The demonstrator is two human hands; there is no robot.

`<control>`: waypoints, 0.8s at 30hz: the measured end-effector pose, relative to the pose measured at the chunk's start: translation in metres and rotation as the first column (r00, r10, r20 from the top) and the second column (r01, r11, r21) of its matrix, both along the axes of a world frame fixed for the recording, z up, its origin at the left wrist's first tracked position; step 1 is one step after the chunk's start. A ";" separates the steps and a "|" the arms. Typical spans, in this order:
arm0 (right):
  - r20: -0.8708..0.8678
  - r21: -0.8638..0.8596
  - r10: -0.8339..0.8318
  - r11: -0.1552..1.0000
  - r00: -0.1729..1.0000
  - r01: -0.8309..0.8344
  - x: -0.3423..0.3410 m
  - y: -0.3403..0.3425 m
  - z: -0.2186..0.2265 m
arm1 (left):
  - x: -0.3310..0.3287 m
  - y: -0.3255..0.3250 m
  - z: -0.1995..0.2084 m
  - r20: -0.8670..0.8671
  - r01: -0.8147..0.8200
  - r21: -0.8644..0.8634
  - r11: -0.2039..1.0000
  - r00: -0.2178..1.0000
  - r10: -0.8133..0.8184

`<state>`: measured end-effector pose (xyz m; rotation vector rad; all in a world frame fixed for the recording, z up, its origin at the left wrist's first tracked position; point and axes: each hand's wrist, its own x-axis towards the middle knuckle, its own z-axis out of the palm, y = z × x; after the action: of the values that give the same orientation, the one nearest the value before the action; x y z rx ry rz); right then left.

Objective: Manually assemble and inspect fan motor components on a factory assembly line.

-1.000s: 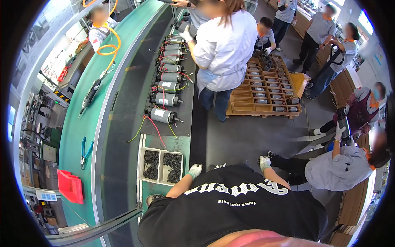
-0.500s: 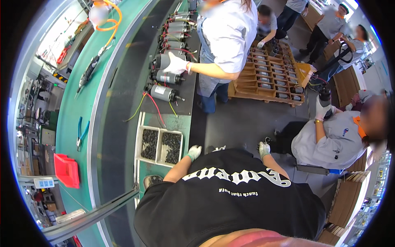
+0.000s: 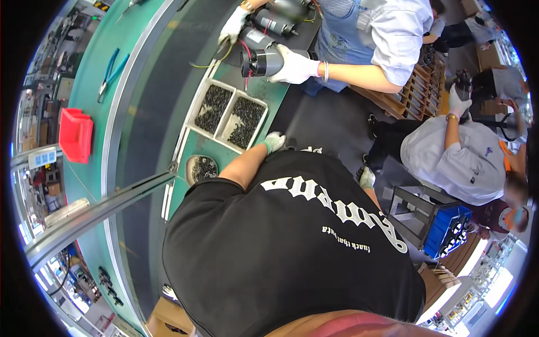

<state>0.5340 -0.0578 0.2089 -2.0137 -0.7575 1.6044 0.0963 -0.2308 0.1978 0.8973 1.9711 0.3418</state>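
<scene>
My left hand (image 3: 274, 142), in a white glove, is at the bench edge beside a white two-part tray (image 3: 217, 136) of small black parts. Its fingers are loosely bent and partly foreshortened, with nothing visible in them. On the other side of my body, my right hand (image 3: 367, 178), also gloved, hangs low over the dark floor, fingers loosely apart and holding nothing. Across the bench a co-worker's gloved hand (image 3: 295, 66) grips a black-and-grey cylindrical motor (image 3: 259, 63) with red wires. That person's other gloved hand (image 3: 232, 27) is near a second motor (image 3: 257, 38).
A small bowl (image 3: 201, 168) of parts stands near my left arm. Left lie a dark conveyor belt (image 3: 147, 112), blue-handled pliers (image 3: 112, 73) and a red bin (image 3: 76, 135). Right are a seated co-worker (image 3: 449, 151) holding a dark part, a blue box (image 3: 446, 230) and a wooden crate (image 3: 415, 92).
The view has turned and shifted, so the bench and tray sit higher in it. The co-worker across has lifted a motor toward the tray. My hands still hang beside my body.
</scene>
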 end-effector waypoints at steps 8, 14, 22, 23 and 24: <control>0.002 -0.026 0.042 0.999 0.999 -0.041 -0.016 0.000 0.023 | 0.003 -0.010 0.015 0.029 -0.057 -0.037 0.998 0.998 0.058; 0.016 -0.039 0.084 0.996 0.996 -0.083 -0.009 0.002 0.027 | 0.004 0.001 0.173 -0.048 -0.137 0.241 0.961 0.987 0.152; 0.246 0.151 0.572 0.774 0.782 -0.614 0.036 0.012 -0.031 | -0.075 -0.091 0.205 -0.791 -0.296 -0.046 0.954 0.594 0.147; 0.180 0.117 0.507 0.840 0.843 -0.530 0.023 0.012 -0.019 | -0.078 -0.101 0.200 -0.797 -0.314 -0.054 0.948 0.586 0.149; 0.119 0.073 0.430 0.895 0.895 -0.440 0.009 0.012 -0.005 | -0.083 -0.108 0.194 -0.784 -0.288 -0.068 0.955 0.607 0.128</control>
<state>0.5432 -0.0455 0.2037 -1.9576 -1.3811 1.6635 0.0136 -0.3391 0.3914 0.7392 2.8770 -0.1610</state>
